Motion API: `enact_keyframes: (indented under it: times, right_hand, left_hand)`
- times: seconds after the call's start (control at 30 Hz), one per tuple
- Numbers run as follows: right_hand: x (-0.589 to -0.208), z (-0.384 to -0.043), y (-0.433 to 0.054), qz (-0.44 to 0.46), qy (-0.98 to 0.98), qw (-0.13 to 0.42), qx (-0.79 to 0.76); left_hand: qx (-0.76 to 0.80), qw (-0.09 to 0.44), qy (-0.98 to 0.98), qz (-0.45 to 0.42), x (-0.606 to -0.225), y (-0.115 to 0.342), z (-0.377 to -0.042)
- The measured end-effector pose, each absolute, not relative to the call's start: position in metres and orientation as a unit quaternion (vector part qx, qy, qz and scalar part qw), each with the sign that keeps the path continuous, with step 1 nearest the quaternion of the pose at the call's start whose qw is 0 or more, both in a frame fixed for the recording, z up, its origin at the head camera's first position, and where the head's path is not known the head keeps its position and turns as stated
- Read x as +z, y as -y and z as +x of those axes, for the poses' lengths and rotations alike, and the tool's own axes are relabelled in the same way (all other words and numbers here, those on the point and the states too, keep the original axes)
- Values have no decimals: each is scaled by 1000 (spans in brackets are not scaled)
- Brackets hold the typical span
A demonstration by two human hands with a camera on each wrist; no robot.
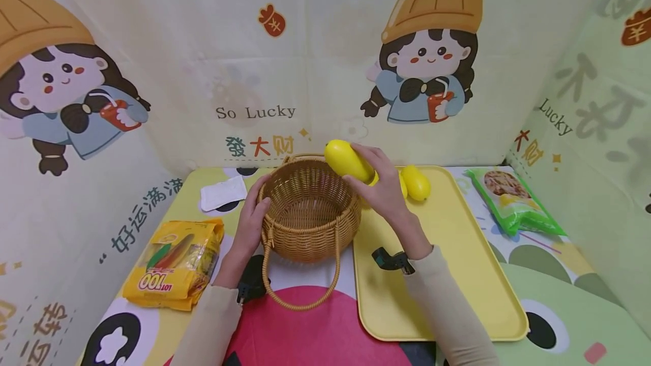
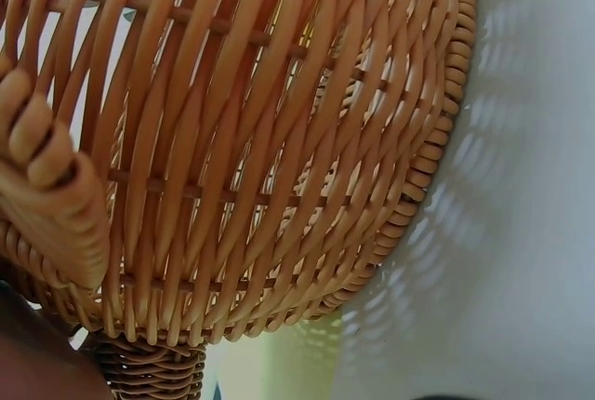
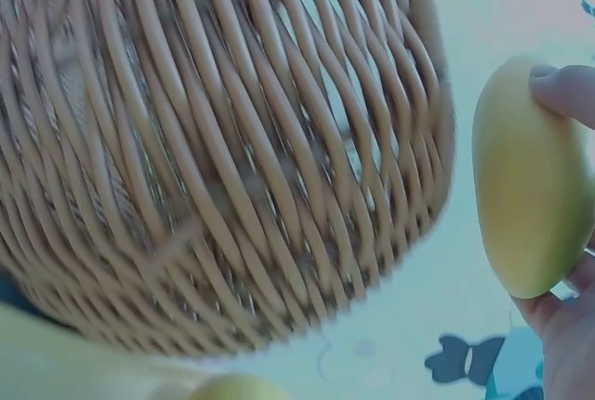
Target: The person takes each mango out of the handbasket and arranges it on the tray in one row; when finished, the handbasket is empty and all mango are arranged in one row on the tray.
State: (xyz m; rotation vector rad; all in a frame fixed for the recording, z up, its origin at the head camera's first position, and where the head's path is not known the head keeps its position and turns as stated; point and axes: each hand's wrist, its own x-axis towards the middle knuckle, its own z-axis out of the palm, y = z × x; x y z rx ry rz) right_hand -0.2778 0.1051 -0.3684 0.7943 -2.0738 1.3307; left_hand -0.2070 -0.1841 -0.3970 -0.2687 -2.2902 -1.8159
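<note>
A brown wicker basket [image 1: 310, 242] stands in the middle of the table, its inside visible and its handle [image 1: 301, 308] folded down toward me. My left hand [image 1: 249, 222] holds the basket's left side at the rim. Woven basket wall [image 2: 270, 140] fills most of the left wrist view. Above the basket's right rim, my right hand [image 1: 380, 185] grips a yellow mango [image 1: 348, 161] between thumb and fingers. The same mango [image 3: 525, 186] appears beside the basket [image 3: 223, 140] in the right wrist view. More yellow mangoes [image 1: 417, 183] lie behind my right hand, partly hidden.
A yellow tray [image 1: 458, 275] lies right of the basket, under the other mangoes. On the left are a yellow snack bag [image 1: 175, 264] and a white packet [image 1: 224, 193]. A green package [image 1: 513, 199] lies at the far right. Printed cloth walls [image 1: 325, 61] enclose the table.
</note>
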Motion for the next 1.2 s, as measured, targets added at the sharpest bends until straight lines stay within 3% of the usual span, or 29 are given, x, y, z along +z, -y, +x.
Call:
enact_keyframes:
  times: [0.67, 1.2]
  right_hand:
    - [-390, -301, -162, 167, 822, 292, 459]
    - [-418, -312, -214, 78, 836, 272, 470]
  left_hand:
    - [-625, 95, 769, -91, -400, 185, -208]
    - [-617, 98, 776, -91, -399, 186, -207]
